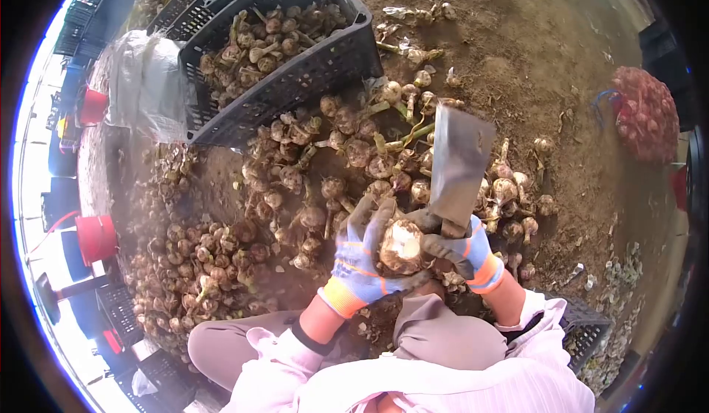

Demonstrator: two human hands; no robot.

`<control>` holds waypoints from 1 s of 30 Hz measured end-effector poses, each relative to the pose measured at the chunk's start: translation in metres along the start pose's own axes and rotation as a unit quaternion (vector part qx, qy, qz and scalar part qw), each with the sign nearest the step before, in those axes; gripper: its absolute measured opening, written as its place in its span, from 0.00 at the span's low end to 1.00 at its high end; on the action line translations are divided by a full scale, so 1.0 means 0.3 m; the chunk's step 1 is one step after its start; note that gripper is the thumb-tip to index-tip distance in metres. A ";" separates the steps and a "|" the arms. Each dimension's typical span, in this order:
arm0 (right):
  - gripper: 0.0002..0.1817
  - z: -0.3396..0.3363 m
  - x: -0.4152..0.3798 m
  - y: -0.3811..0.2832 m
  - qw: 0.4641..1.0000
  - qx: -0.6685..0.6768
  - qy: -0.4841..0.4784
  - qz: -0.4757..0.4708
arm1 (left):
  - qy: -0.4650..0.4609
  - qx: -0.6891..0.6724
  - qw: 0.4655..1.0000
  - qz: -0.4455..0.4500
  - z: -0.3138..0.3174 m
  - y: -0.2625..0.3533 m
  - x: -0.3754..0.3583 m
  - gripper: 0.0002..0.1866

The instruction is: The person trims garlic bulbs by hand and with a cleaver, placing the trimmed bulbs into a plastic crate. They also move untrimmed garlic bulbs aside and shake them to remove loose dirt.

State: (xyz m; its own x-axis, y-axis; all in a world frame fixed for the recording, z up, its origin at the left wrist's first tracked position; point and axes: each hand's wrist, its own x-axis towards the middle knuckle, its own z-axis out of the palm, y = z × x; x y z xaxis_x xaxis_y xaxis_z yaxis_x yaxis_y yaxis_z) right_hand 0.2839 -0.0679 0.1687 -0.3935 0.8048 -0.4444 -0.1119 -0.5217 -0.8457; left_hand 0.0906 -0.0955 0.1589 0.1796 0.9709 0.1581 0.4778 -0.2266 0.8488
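Note:
In a blue and orange knit glove with dark, dirty fingers, my left hand (360,258) is wrapped round a large garlic bulb (402,245). A pale cut face on the bulb points up toward me. My right hand (461,254), gloved the same way, grips the handle of a cleaver (459,163). The broad blade stands up and away from me, beside the bulb and above the loose garlic. Its handle is mostly hidden by my fingers. Just beyond my hands lies a spread of soil-covered garlic bulbs (358,153), some with stems.
A black crate (288,81) of garlic stands at the upper left. A garlic pile (214,262) lies to my left, near a red bucket (96,239). At the right are a full red mesh sack (645,114) and, lower, a crate corner (587,328).

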 end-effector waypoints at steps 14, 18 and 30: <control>0.11 -0.132 -0.027 -0.052 0.890 -0.441 -0.081 -0.080 | -0.256 0.084 0.962 0.051 -0.027 0.021 -0.087 0.32; 0.13 -0.093 -0.002 -0.051 0.865 -0.471 -0.128 -0.121 | -0.297 0.087 0.948 0.080 -0.001 0.045 -0.074 0.27; 0.15 -0.302 -0.016 0.115 0.855 -0.500 0.139 0.009 | -0.015 0.301 0.943 -0.144 -0.742 -0.117 -0.275 0.08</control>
State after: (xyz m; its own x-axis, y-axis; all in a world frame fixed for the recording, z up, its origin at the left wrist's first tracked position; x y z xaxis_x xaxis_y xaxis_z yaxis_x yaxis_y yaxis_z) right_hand 0.3647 -0.0639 0.1149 -0.1397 0.9074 -0.3963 0.7832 -0.1436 -0.6049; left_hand -0.1324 -0.1506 0.2283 -0.0111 0.9983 -0.0574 0.9104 0.0338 0.4123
